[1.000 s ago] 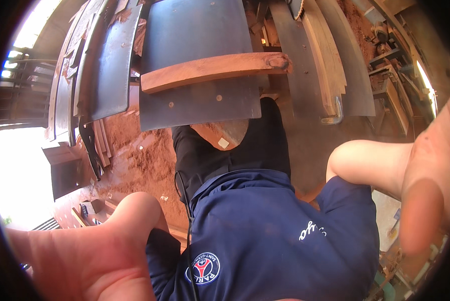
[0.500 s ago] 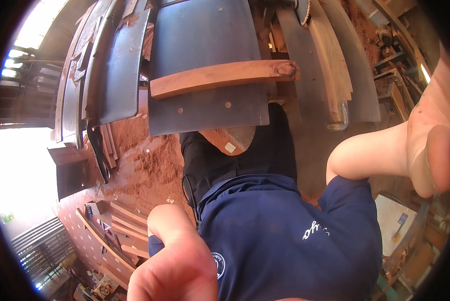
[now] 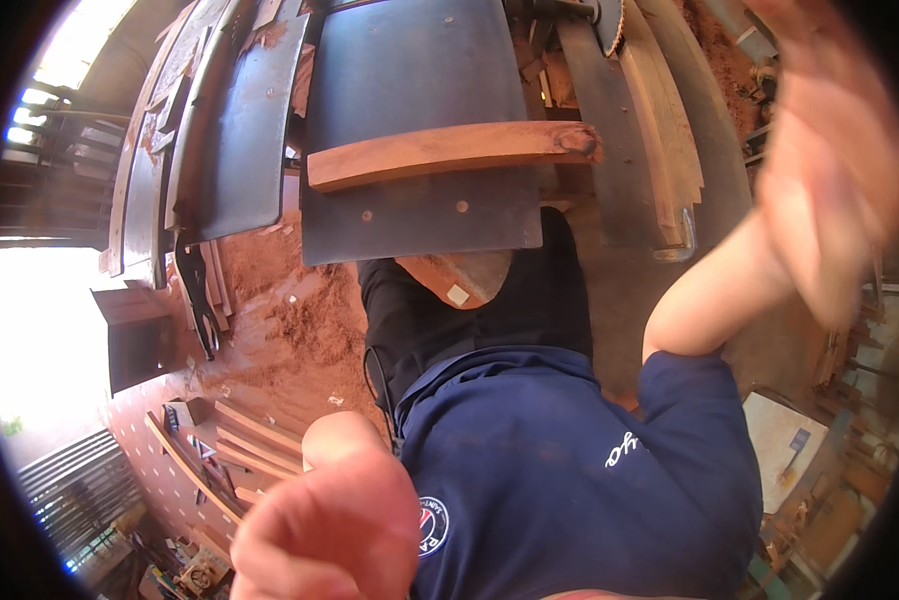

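Note:
My right hand, smeared by motion, is raised at the upper right with its fingers stretched out and nothing seen in it. My left hand is lifted close to the lower edge, beside my dark blue shirt. Its fingers are blurred and partly cut off, so their pose is unclear. Neither hand touches the wooden piece, a reddish, slightly curved length with a knot at its right end. That piece lies across the dark metal machine table in front of me.
A toothed circular saw blade stands at the far right of the table. Beside it runs a long timber strip with a metal clamp or hook at its near end. Reddish sawdust covers the floor at left, near several wooden strips.
My right hand has swung inward and upward from the right rim. My left hand has shifted slightly left. The wooden piece remains on the table; the view has moved a little.

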